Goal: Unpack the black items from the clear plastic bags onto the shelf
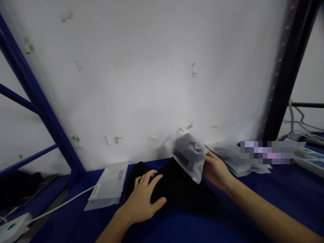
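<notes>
The right hand [215, 170] grips a filled bag [188, 153] with closed fingers and holds it tilted above the black cloth [182, 189]. The left hand [144, 199] lies flat, fingers spread open, pressing the cloth on the blue worktop [278, 192]. The step looks like bagging; the packed bag needs a place, perhaps the pile [233, 155] at right. 1 empty bag [108, 185] lies left of the cloth.

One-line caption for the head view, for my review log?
Left hand flat on black folded cloth; right hand holds a frosted plastic bag of dark fabric above the blue table.
</notes>
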Tool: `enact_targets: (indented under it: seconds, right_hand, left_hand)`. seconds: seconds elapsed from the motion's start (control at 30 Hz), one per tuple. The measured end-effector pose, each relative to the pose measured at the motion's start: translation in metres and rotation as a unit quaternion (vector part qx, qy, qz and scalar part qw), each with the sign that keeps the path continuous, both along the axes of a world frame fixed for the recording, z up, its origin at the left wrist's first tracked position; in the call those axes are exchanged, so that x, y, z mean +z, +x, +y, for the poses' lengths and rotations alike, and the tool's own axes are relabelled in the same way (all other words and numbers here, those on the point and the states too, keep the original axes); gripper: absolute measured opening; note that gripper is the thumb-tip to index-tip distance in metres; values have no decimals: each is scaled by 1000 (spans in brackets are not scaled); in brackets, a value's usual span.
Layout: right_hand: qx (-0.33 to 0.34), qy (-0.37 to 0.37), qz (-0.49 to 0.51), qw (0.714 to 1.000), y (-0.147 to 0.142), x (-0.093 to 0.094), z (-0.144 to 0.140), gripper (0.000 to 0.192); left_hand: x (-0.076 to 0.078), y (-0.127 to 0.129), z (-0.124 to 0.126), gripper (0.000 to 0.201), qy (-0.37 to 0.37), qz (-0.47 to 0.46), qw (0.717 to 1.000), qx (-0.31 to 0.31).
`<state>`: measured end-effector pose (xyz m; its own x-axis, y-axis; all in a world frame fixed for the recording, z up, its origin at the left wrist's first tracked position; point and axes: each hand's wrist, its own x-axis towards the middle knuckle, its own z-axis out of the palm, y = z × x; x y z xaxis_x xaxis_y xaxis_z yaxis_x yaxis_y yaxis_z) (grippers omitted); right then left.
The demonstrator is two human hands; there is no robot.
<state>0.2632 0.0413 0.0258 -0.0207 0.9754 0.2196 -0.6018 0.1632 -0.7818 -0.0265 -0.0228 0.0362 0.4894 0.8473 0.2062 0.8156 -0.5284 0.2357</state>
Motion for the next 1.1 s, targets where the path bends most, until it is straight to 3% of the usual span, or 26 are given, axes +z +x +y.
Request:
enact_targets:
  seconds: [0.13, 0.23, 0.33, 0.4, 0.57, 0.67, 0.83, 1.0, 1.1]
  right_hand:
    - [107, -24, 38, 993, -25, -1, -23, 32]
    - [188, -25, 45, 981, -39, 1, -41, 47]
    - [271, -25, 11, 962, -43, 3, -53, 53]
    - [301, -15, -26, 953, -42, 5, -56, 43]
    - [301, 40, -53, 951, -35, 7, -54, 35]
    - [355, 90, -64, 928, -34, 11, -60, 26]
    - [432, 161, -86, 883, -38, 17, -72, 66]
    - [346, 188, -113, 912, -44, 14, -75, 65]
    - [265, 138, -103, 949, -47, 7, -72, 49]
  left_hand:
    - [-5, 15, -6, 74, 180, -28, 982, -49]
    - [-3, 20, -8, 58, 319, -64, 942, -79]
    - [5, 19, -7, 35, 392, -116, 910, -72]
    - [11, 15, -6, 30, 411, -148, 897, -70]
    - [22, 11, -9, 20, 419, -249, 872, -38]
    - [25, 16, -15, 23, 442, -246, 861, -55]
    - [24, 26, -25, 28, 405, -159, 890, -134]
    - [28, 28, -30, 41, 395, -77, 902, -159]
    - [30, 32, -34, 42, 393, -73, 899, -179]
